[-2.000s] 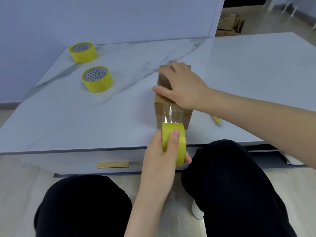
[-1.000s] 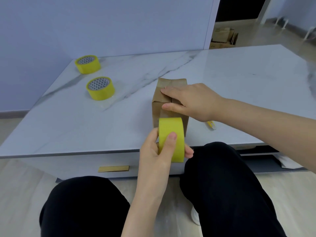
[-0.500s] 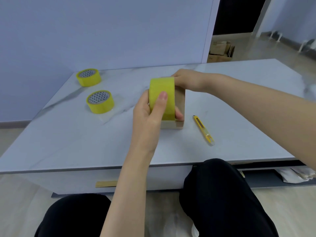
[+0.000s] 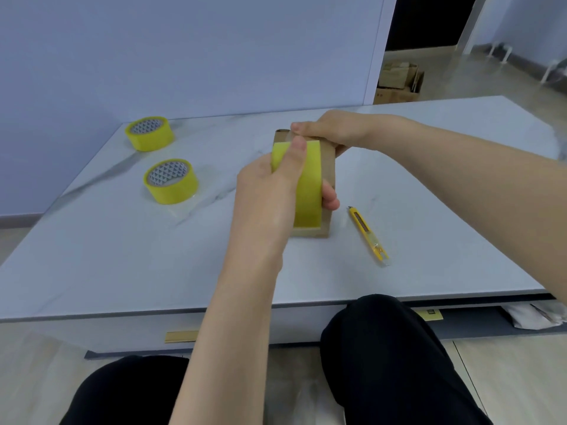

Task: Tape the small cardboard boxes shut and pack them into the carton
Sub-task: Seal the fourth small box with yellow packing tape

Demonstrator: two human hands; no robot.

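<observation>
Nearest to us are the person's knees (image 4: 383, 348) in black trousers, drawn up to the front edge of the table (image 4: 122, 259). A gold drawer handle (image 4: 181, 336) sits under that edge, down and left of the small box. The small box (image 4: 328, 179) stands upright on the table, well back from the front edge, and we place everything else from it.

The left hand (image 4: 267, 191) is in front of the box. Its thumb and fingers are curled round a yellow tape roll (image 4: 308, 185), which it holds on edge against the box's near face. The right hand (image 4: 334, 131) comes in from the right and grips the top of the box, fingers curled over its upper edge.

Just right of the box, apart from it, a yellow knife (image 4: 368, 233) lies flat, angled toward the front edge. A broad stretch of tabletop runs from the box to the right edge, and another lies between the box and the front edge. Well left of the box a second roll (image 4: 171, 180) lies flat, and a third roll (image 4: 149, 133) lies beyond it near the back left corner.

The tabletop is glossy white stone with grey veins. Behind the box a pale blue wall (image 4: 214, 50) meets the table's back edge. Far behind and right of the box we see a dark doorway and a stack of cardboard (image 4: 399, 82) on the wooden floor.
</observation>
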